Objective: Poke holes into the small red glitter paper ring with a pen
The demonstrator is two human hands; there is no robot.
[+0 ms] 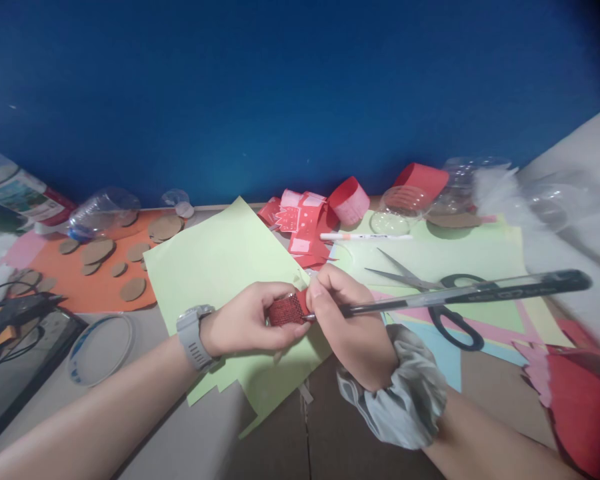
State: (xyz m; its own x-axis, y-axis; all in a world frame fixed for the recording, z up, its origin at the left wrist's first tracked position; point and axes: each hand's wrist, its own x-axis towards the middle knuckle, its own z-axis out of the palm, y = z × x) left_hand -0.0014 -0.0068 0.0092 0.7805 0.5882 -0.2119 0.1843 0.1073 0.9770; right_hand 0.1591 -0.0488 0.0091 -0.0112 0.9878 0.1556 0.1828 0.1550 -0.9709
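My left hand (260, 317) is closed round a small red piece (285, 311) with a dark cross-hatched surface. Between the fingers of my right hand (337, 303) is a long black pen (415, 300) with a clear barrel. Its tip meets the right end of the red piece, and my right fingertips are there too. Beneath both hands lies a light green paper sheet (225, 257) with a jagged cut lower edge. Black-handled scissors (457, 320) lie partly open to the right, with the pen passing in front of them.
Brown cardboard discs (133, 289) lie on orange paper (80, 293) at left, near a tape roll (101, 350) and a dark device with cables (20, 353). Behind are a white marker (365, 237), red paper strips (307, 223), and plastic cups (400, 203) against a blue wall (300, 100).
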